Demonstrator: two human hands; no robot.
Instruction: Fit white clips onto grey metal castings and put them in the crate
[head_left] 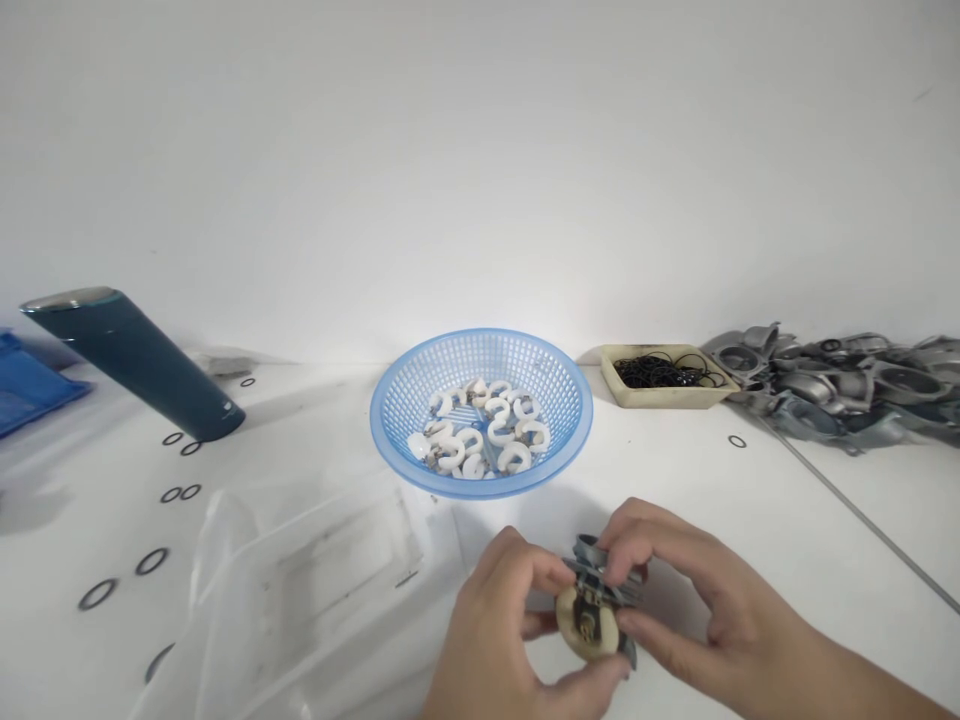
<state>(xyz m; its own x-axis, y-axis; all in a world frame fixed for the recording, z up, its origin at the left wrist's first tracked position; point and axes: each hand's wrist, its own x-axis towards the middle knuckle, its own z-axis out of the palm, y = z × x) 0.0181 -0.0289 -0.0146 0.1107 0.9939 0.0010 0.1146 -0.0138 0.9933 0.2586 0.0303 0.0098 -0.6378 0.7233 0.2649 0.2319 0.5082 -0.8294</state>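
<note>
Both hands grip one small assembly at the front of the table, right of centre. It is made of a grey metal part [592,555] and a cream C-shaped plastic piece [574,625] with brassy bits in its middle. My left hand [502,630] closes around its left side and underside, thumb below. From the right, my right hand [690,590] pinches the grey metal part between fingers and thumb. Fingers cover some of the assembly. Behind the hands stands a blue plastic basket [480,488] with several white C-shaped pieces [514,457] in it.
A cream tray [667,398] of thin black rings stands at the back right, beside a heap of grey metal castings [847,385]. At left are a dark teal tumbler [142,360], several loose black rings [97,594] and a clear plastic container [247,640].
</note>
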